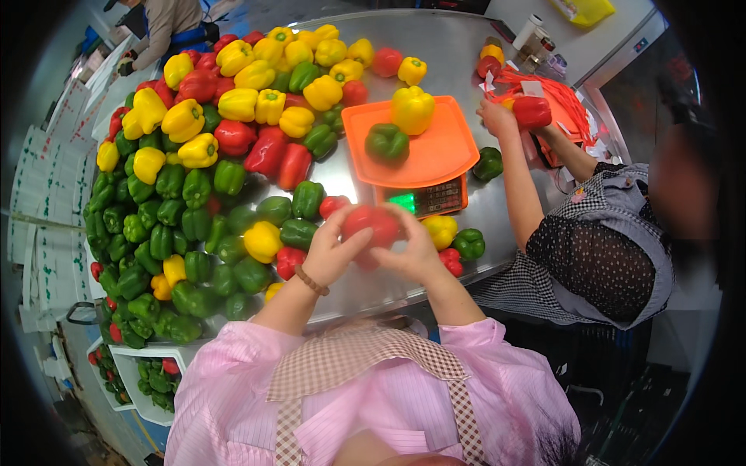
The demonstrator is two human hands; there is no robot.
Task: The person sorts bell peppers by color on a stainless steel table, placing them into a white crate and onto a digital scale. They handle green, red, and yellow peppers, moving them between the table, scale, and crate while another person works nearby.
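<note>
A red bell pepper [373, 227] is held up between my left hand [337, 242] and my right hand [412, 247], above the table's near edge. Just beyond them stands a digital scale [446, 198] with a lit green display. Its orange tray [443, 154] carries a yellow bell pepper [412, 110] and a green bell pepper [387, 144]. To the right of my right hand lie a yellow pepper [440, 231], a green pepper [468, 243] and a red pepper [451, 262]. Loose green peppers [298, 234] rest left of my left hand.
A big heap of green, yellow and red peppers [169, 180] covers the table's left side. On the right, a co-worker's hand [498, 116] holds peppers beside orange strips [559, 96]. White foam boxes [148, 402] with peppers stand below left. Another person [172, 29] works at the far left.
</note>
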